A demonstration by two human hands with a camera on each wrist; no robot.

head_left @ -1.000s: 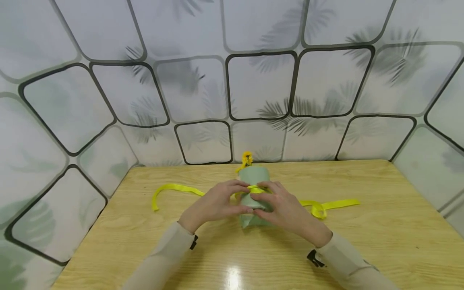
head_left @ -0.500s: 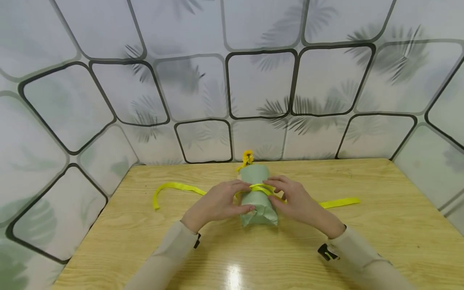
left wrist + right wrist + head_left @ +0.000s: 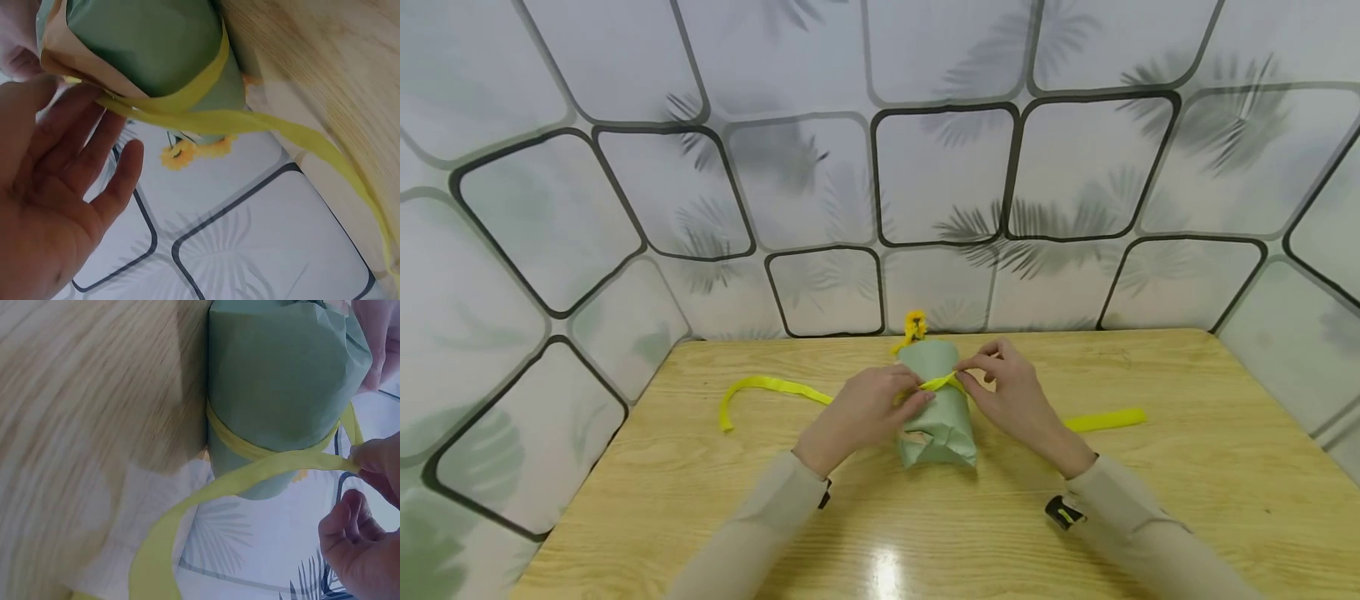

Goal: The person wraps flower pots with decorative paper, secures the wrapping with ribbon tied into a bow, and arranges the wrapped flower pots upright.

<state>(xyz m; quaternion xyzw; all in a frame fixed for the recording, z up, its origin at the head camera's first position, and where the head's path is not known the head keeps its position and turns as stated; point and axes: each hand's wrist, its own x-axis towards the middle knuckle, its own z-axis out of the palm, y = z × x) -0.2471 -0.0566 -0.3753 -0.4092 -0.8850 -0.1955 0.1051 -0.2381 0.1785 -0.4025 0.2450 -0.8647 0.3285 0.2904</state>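
Note:
A bundle wrapped in green paper (image 3: 951, 425) lies on the table, with yellow flowers (image 3: 914, 323) at its far end. Around its middle runs a yellow ribbon (image 3: 942, 383), slightly twisted on top. At the bundle's left side my left hand (image 3: 861, 412) pinches the ribbon between thumb and fingers; its fingertips are partly hidden in the left wrist view. My right hand (image 3: 1018, 404) pinches the ribbon between thumb and forefinger, just off the paper. The right wrist view shows a length of ribbon (image 3: 250, 475) hanging from that pinch, the other fingers curled (image 3: 369, 544).
One ribbon tail (image 3: 767, 383) curves over the wooden table (image 3: 700, 500) to the left, another tail (image 3: 1105, 419) lies to the right. A patterned wall covering (image 3: 943, 175) stands behind the table's far edge. Dark wrist devices (image 3: 1063, 512) sit at both cuffs.
My right hand has shifted from the bundle's top to its right side and now lifts the ribbon in a pinch. My left hand has closed in on the ribbon. The loop on the right has gone.

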